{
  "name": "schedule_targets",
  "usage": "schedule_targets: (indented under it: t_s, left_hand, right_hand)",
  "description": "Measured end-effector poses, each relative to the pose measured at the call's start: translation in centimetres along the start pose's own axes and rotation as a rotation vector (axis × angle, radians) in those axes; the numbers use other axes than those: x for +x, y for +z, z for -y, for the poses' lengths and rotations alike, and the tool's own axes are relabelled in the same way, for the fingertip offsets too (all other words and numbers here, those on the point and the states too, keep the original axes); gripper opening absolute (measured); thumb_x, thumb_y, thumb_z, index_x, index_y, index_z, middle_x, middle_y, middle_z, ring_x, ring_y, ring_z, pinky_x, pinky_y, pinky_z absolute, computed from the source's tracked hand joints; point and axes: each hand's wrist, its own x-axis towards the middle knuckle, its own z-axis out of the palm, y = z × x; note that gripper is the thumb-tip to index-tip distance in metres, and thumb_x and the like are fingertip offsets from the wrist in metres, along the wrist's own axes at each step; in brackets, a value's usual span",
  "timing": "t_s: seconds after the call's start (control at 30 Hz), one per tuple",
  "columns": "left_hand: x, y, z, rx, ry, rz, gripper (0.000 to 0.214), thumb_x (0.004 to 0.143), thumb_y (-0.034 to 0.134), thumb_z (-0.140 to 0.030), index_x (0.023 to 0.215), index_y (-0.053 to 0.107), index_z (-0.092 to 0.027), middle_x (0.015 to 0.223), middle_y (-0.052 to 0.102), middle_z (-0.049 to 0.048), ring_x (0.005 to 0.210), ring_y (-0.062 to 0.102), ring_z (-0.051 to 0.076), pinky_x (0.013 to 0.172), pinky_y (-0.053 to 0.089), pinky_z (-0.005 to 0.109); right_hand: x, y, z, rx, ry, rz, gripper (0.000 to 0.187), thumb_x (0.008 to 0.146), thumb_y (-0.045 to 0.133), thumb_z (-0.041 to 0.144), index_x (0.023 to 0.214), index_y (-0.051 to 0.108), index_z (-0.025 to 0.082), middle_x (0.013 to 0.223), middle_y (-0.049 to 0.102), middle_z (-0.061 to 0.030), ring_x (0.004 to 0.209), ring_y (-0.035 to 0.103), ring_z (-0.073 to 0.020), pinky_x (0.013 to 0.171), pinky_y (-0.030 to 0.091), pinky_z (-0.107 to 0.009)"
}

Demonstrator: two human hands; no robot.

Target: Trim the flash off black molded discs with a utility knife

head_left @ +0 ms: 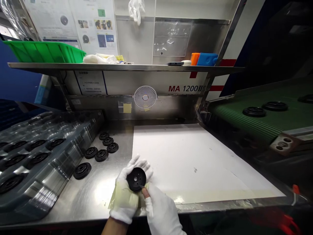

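A black round plastic disc [136, 179] with a centre hole lies in my left hand [127, 187], its face turned up to the camera. That hand wears a white glove with a pale yellow cover around the wrist, and its fingers cradle the disc from behind. At the disc's lower right edge is my right hand [160, 207], also gloved in white, with a bare fingertip showing. Its fingers pinch a small thin pointed tool [141, 186] whose tip meets the disc; most of the tool is hidden.
Several black discs [101, 155] lie on the metal table left of a white sheet [181, 160]. A clear plastic tray [73, 147] at left holds more discs. On the right, a green conveyor belt [234, 120] carries discs. Above runs a metal shelf [141, 67] with a green bin [46, 52]; a small fan [145, 97] is below.
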Motion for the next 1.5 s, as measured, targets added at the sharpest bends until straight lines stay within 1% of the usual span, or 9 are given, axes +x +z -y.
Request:
schedule_targets:
  t_s: [0.1, 0.3, 0.4, 0.57, 0.8, 0.93, 1.1, 1.3, 1.5]
  left_hand:
    - [0.1, -0.2, -0.1, -0.03, -0.105, 0.054, 0.03, 0.074, 0.053, -0.016, 0.103, 0.06, -0.011, 0.076, 0.062, 0.0094, 0.07, 0.061, 0.021, 0.07, 0.053, 0.044]
    - [0.7, 0.2, 1.0, -0.13, 0.021, -0.042, 0.016, 0.073, 0.064, -0.017, 0.089, 0.062, -0.016, 0.068, 0.055, -0.0009, 0.065, 0.057, 0.011, 0.072, 0.053, 0.029]
    - [0.4, 0.1, 0.9, -0.129, 0.047, -0.033, 0.025, 0.075, 0.061, -0.016, 0.099, 0.061, -0.018, 0.077, 0.06, 0.0029, 0.077, 0.061, 0.016, 0.08, 0.052, 0.036]
    - [-0.1, -0.4, 0.0, -0.023, -0.147, 0.082, 0.034, 0.074, 0.054, -0.018, 0.107, 0.059, -0.011, 0.08, 0.063, 0.0105, 0.077, 0.062, 0.023, 0.077, 0.051, 0.046]
    - [0.3, 0.4, 1.0, -0.129, -0.002, 0.011, 0.009, 0.076, 0.062, -0.02, 0.083, 0.063, -0.016, 0.069, 0.055, 0.0004, 0.065, 0.057, 0.012, 0.075, 0.052, 0.032]
    - [0.1, 0.2, 1.0, -0.113, 0.081, -0.013, 0.023, 0.077, 0.059, -0.019, 0.099, 0.061, -0.019, 0.079, 0.06, 0.0027, 0.079, 0.061, 0.016, 0.084, 0.05, 0.037]
    - [-0.2, -0.2, 0.2, -0.022, -0.167, 0.116, 0.037, 0.074, 0.052, -0.017, 0.111, 0.058, -0.011, 0.084, 0.063, 0.0115, 0.078, 0.061, 0.023, 0.077, 0.05, 0.048]
    - [0.7, 0.1, 1.4, -0.088, -0.056, 0.009, 0.016, 0.075, 0.062, -0.019, 0.09, 0.063, -0.015, 0.067, 0.055, -0.0002, 0.063, 0.055, 0.012, 0.073, 0.052, 0.033]
    - [0.4, 0.2, 1.4, -0.031, 0.013, 0.046, 0.032, 0.077, 0.058, -0.018, 0.109, 0.058, -0.017, 0.083, 0.062, 0.0064, 0.085, 0.061, 0.02, 0.083, 0.05, 0.042]
  right_hand:
    - [0.1, -0.2, -0.7, 0.011, 0.024, -0.015, 0.031, 0.093, 0.026, 0.031, 0.087, 0.057, 0.026, 0.072, 0.066, 0.0007, 0.064, 0.063, -0.0185, 0.052, 0.032, -0.026]
    - [-0.6, 0.4, 0.0, -0.055, 0.017, -0.027, 0.029, 0.091, 0.028, 0.03, 0.081, 0.055, 0.026, 0.065, 0.065, 0.0025, 0.055, 0.061, -0.0187, 0.048, 0.029, -0.028]
    - [-0.6, 0.5, 0.3, -0.061, -0.007, -0.037, 0.029, 0.092, 0.029, 0.03, 0.079, 0.055, 0.026, 0.066, 0.065, 0.0015, 0.057, 0.061, -0.0192, 0.049, 0.029, -0.029]
    - [-0.2, -0.3, -0.8, 0.022, 0.026, -0.021, 0.032, 0.093, 0.026, 0.033, 0.093, 0.058, 0.026, 0.075, 0.066, -0.0001, 0.065, 0.063, -0.0199, 0.053, 0.033, -0.028]
    - [-0.6, -0.1, -0.2, -0.012, 0.026, -0.026, 0.03, 0.092, 0.028, 0.031, 0.082, 0.055, 0.026, 0.068, 0.065, 0.0018, 0.058, 0.061, -0.019, 0.05, 0.03, -0.028]
    - [-0.5, 0.0, 0.3, -0.025, 0.003, -0.044, 0.031, 0.093, 0.028, 0.03, 0.08, 0.056, 0.026, 0.064, 0.064, 0.0017, 0.056, 0.061, -0.0182, 0.049, 0.03, -0.027]
    - [-0.1, -0.7, -1.0, 0.037, 0.027, -0.033, 0.031, 0.093, 0.028, 0.032, 0.093, 0.058, 0.026, 0.078, 0.067, -0.0002, 0.066, 0.063, -0.0194, 0.054, 0.036, -0.026]
    - [-0.6, -0.3, -1.1, -0.02, 0.042, -0.011, 0.032, 0.092, 0.026, 0.032, 0.083, 0.056, 0.026, 0.068, 0.064, 0.0015, 0.059, 0.061, -0.0198, 0.05, 0.032, -0.028]
    - [-0.7, 0.3, -0.4, 0.006, 0.009, -0.044, 0.033, 0.093, 0.026, 0.032, 0.077, 0.054, 0.025, 0.063, 0.062, 0.0011, 0.055, 0.06, -0.0183, 0.049, 0.031, -0.027]
